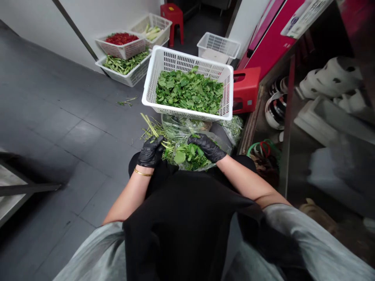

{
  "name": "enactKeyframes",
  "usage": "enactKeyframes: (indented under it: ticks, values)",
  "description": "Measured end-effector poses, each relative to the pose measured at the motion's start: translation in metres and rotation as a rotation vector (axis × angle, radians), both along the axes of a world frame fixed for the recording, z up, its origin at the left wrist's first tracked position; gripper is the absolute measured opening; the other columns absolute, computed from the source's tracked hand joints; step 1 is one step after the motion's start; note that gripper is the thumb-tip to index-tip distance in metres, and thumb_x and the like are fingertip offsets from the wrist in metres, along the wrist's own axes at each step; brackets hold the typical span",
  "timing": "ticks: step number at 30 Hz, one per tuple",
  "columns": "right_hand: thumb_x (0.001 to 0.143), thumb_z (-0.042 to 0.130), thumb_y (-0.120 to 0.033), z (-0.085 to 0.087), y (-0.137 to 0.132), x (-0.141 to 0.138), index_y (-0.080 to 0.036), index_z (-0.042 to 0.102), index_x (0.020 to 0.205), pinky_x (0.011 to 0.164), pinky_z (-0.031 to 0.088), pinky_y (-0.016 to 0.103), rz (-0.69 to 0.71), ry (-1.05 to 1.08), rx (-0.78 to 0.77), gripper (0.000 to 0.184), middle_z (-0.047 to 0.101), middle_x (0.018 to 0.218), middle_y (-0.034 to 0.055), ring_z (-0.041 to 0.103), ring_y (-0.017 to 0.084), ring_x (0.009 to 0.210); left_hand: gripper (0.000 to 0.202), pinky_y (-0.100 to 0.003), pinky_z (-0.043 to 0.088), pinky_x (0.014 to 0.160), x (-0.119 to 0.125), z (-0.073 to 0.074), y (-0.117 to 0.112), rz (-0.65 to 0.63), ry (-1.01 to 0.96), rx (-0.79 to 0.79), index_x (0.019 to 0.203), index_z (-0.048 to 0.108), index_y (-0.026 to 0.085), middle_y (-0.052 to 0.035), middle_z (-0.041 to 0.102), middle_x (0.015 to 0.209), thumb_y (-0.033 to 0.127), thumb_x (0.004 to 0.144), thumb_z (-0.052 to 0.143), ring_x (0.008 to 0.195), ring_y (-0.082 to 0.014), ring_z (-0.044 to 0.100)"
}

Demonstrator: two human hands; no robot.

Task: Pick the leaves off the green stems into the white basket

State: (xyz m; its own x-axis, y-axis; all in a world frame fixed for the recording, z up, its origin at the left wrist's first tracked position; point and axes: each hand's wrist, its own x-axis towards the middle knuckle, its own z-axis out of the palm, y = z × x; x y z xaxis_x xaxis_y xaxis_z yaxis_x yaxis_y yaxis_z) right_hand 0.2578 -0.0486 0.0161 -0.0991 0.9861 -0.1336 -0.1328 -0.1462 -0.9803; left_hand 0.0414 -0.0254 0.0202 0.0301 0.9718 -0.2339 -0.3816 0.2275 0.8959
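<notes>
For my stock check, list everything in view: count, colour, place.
big basket: one, white, centre
leaves: many, green, mostly in big basket
other baskets: at least four, white, back
peppers: many, red, back left
green veg: many, green, below peppers
stalks: several, pale, back left
stool: one, red, far back
plastic piece: one, red, beside big basket
bag: at least one, clear, centre
stems: many, green, left of centre
panel: one, magenta, upper right
tubs: white, right, too blurred to count
bracelet: one, gold, left arm
left grip: one, black, on stems
right grip: one, black, on leaves
</notes>
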Motion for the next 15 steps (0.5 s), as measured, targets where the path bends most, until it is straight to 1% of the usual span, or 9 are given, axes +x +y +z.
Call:
enactKeyframes:
  ticks: [2, 4, 6, 7, 9, 10, 12, 13, 15]
  values:
    - [0.069, 0.082, -0.045, 0.003, 0.003, 0.003, -0.019, 0.076, 0.080, 0.094, 0.051, 0.034, 0.077, 0.020, -0.037, 0.029, 0.075, 0.087, 0.0013, 0.065, 0.017, 0.088, 0.032, -0.021, 0.032, 0.041, -0.004, 0.003, -0.003, -0.158, -0.020, -0.016, 0.064, 0.064, 0.015, 0.0000, 0.060, 0.058, 0.031, 0.056, 0.090, 0.044, -0.0058, 0.042]
    - [0.060, 0.089, -0.046, 0.001, 0.009, -0.004, -0.018, 0.076, 0.080, 0.092, 0.051, 0.035, 0.262, 0.025, -0.093, 0.036, 0.074, 0.084, 0.0004, 0.064, 0.017, 0.083, 0.032, -0.021, 0.034, 0.041, -0.005, 0.005, -0.006, -0.302, 0.004, -0.010, 0.064, 0.066, 0.014, 0.0002, 0.059, 0.055, 0.029, 0.053, 0.092, 0.043, -0.0066, 0.043]
    - [0.052, 0.092, -0.048, -0.005, 0.014, -0.016, -0.017, 0.075, 0.077, 0.092, 0.052, 0.035, 0.463, 0.040, -0.145, 0.043, 0.074, 0.079, -0.0001, 0.064, 0.017, 0.080, 0.033, -0.021, 0.038, 0.042, -0.004, 0.005, -0.007, -0.372, 0.079, 0.019, 0.061, 0.067, 0.014, 0.0012, 0.058, 0.052, 0.027, 0.049, 0.094, 0.044, -0.0082, 0.047]
    - [0.051, 0.092, -0.049, -0.010, 0.015, -0.023, -0.016, 0.075, 0.076, 0.093, 0.051, 0.036, 0.530, 0.054, -0.158, 0.044, 0.074, 0.078, 0.0000, 0.065, 0.017, 0.080, 0.033, -0.022, 0.039, 0.043, -0.004, 0.004, -0.007, -0.372, 0.122, 0.036, 0.060, 0.067, 0.014, 0.0014, 0.059, 0.052, 0.026, 0.047, 0.095, 0.045, -0.0089, 0.049]
    - [0.054, 0.091, -0.051, -0.017, 0.014, -0.035, -0.016, 0.076, 0.076, 0.095, 0.051, 0.036, 0.599, 0.079, -0.154, 0.044, 0.074, 0.080, 0.0007, 0.066, 0.017, 0.082, 0.032, -0.023, 0.041, 0.045, -0.004, 0.002, -0.006, -0.358, 0.181, 0.071, 0.062, 0.070, 0.015, 0.0008, 0.062, 0.054, 0.027, 0.047, 0.095, 0.046, -0.0102, 0.051]
    - [0.057, 0.089, -0.052, -0.021, 0.013, -0.038, -0.015, 0.076, 0.077, 0.096, 0.050, 0.036, 0.605, 0.081, -0.137, 0.044, 0.074, 0.081, 0.0012, 0.066, 0.018, 0.084, 0.031, -0.024, 0.041, 0.045, -0.004, 0.001, -0.006, -0.349, 0.195, 0.087, 0.064, 0.071, 0.015, 0.0001, 0.064, 0.056, 0.028, 0.048, 0.095, 0.046, -0.0106, 0.051]
    - [0.062, 0.085, -0.055, -0.026, 0.010, -0.040, -0.015, 0.077, 0.080, 0.094, 0.050, 0.034, 0.573, 0.045, -0.085, 0.045, 0.074, 0.083, 0.0019, 0.066, 0.018, 0.084, 0.029, -0.024, 0.042, 0.046, -0.004, -0.001, -0.007, -0.311, 0.207, 0.111, 0.067, 0.073, 0.016, -0.0012, 0.067, 0.061, 0.030, 0.051, 0.093, 0.049, -0.0119, 0.054]
    - [0.066, 0.083, -0.057, -0.027, 0.009, -0.039, -0.014, 0.077, 0.082, 0.092, 0.051, 0.034, 0.552, -0.005, -0.043, 0.046, 0.074, 0.083, 0.0021, 0.065, 0.018, 0.084, 0.029, -0.024, 0.043, 0.047, -0.004, -0.002, -0.008, -0.273, 0.211, 0.114, 0.067, 0.074, 0.016, -0.0017, 0.068, 0.062, 0.030, 0.052, 0.093, 0.050, -0.0123, 0.055]
    - [0.074, 0.076, -0.059, -0.029, 0.009, -0.036, -0.014, 0.077, 0.084, 0.085, 0.051, 0.032, 0.530, -0.193, 0.076, 0.046, 0.074, 0.082, 0.0027, 0.064, 0.017, 0.079, 0.030, -0.024, 0.043, 0.048, 0.000, -0.004, -0.010, -0.163, 0.206, 0.093, 0.066, 0.073, 0.016, -0.0016, 0.068, 0.063, 0.032, 0.050, 0.093, 0.051, -0.0118, 0.055]
